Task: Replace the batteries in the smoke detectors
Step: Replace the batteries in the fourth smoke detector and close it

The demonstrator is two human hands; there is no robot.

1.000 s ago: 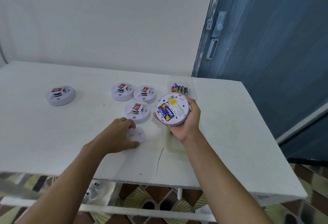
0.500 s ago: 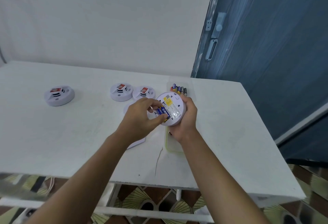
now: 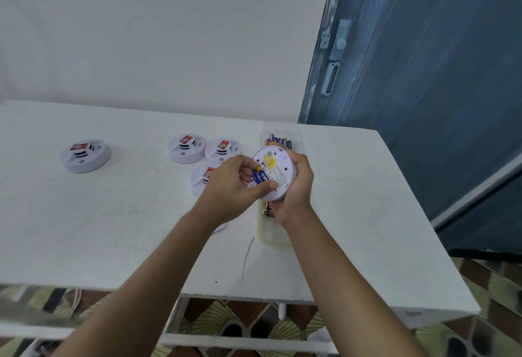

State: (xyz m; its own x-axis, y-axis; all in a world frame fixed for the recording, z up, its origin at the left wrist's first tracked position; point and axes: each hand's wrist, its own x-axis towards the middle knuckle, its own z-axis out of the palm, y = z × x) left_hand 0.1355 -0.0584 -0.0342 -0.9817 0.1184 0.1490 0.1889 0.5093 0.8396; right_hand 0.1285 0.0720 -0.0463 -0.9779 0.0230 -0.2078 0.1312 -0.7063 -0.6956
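— Head view: what are the 2 hands doing?

— The right hand (image 3: 296, 187) grasps a round white smoke detector (image 3: 279, 175) by its rim, above the table (image 3: 113, 229), with its back side tilted up toward the camera. The left hand (image 3: 228, 187) is on that back side, fingers and thumb curled about a blue battery (image 3: 260, 177) in the open compartment. The fingers hide its ends, so I cannot tell whether it sits fully in.

— Anything else on that back side?

— A yellow sticker (image 3: 273, 162), with a printed label beside the compartment.

— And round about?

— Just left of the hands, 3 more detectors (image 3: 186, 149) cluster on the table, domes up, with red-and-white labels. The nearest one (image 3: 199, 182) is partly hidden by the left hand. 1 lone detector (image 3: 84, 156) stands well apart to the left. Behind the held one, a row of batteries (image 3: 278, 141) lies in a clear tray (image 3: 295, 134). Under the right hand, a yellowish tray (image 3: 271, 240) holds a few loose batteries (image 3: 268, 212). A blue door (image 3: 423, 102) with a pale latch (image 3: 339, 42) stands to the right of the white wall (image 3: 169, 31).
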